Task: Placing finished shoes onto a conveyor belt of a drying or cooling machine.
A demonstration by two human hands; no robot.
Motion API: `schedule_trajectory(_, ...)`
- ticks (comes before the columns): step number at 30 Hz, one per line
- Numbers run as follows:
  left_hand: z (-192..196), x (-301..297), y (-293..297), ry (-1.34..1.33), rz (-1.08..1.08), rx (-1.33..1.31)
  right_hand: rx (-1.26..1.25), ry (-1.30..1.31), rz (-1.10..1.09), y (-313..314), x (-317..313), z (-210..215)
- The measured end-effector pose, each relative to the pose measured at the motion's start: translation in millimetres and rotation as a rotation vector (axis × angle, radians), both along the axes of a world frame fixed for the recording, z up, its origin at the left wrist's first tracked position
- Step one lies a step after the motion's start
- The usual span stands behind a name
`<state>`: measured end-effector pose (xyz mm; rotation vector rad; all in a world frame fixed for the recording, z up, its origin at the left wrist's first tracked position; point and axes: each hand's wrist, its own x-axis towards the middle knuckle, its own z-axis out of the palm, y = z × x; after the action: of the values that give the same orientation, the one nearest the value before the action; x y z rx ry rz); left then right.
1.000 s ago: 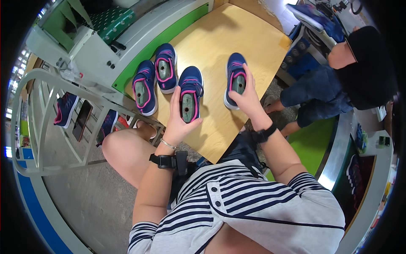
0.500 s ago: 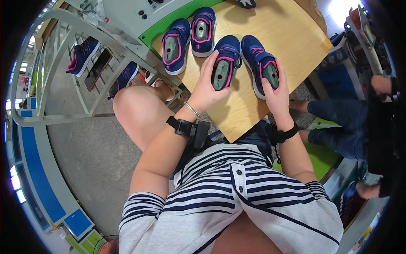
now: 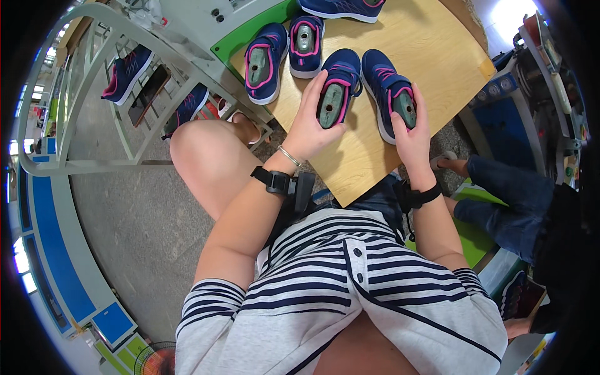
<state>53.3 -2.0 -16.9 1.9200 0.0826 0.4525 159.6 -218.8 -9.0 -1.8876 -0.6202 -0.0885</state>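
Note:
My left hand (image 3: 307, 130) is wrapped round the heel of a navy sneaker (image 3: 343, 62) with pink lining. In my right hand (image 3: 414, 147) is the heel of its matching sneaker (image 3: 377, 67), fingers on the outer side and thumb at the collar. Green shoe lasts (image 3: 332, 103) fill both openings. The two sneakers lie side by side, toes pointing away, over the near part of a wooden tabletop (image 3: 431, 69). Left of them stand two more such sneakers, one nearer the edge (image 3: 270, 47) and one beside it (image 3: 307, 65), also with lasts inside.
Another navy sneaker (image 3: 340, 7) lies sideways at the table's far edge. On the left, a metal rack (image 3: 94, 134) carries sneakers (image 3: 130, 74) and a dark phone-like slab (image 3: 150, 95). At right stands a co-worker in jeans (image 3: 509, 194). A fan (image 3: 156, 359) shows at lower left.
The sneaker at the table's far edge has come further into view, now lying sideways. The co-worker's legs and hand at right have shifted. My hands keep their hold on the two sneakers.

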Motion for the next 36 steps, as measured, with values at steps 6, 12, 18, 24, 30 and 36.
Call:
schedule_trajectory(6,-0.4,0.2,0.0,-0.002,0.021,0.021,0.021,0.011,-0.002,-0.9,1.9,-4.4)
schedule_trajectory(12,72.7,17.2,10.7,0.079,0.063,-0.869,-0.004,-0.040,-0.013,-6.1,0.6,-6.4)
schedule_trajectory(18,189.8,64.8,64.6,-0.197,0.081,-0.820,0.006,-0.012,-0.007,-2.7,-1.6,1.0)
schedule_trajectory(24,235.9,200.4,154.0,-0.472,0.642,0.069,-0.061,-0.015,-0.001,-3.9,-0.4,7.0)
schedule_trajectory(30,208.8,244.8,224.6,-0.105,0.983,0.504,-0.081,0.085,-0.015,-2.7,-4.3,9.8)
schedule_trajectory(36,174.4,149.9,170.8,-0.275,0.399,-0.237,-0.142,0.296,-0.069,-1.1,15.2,35.7)
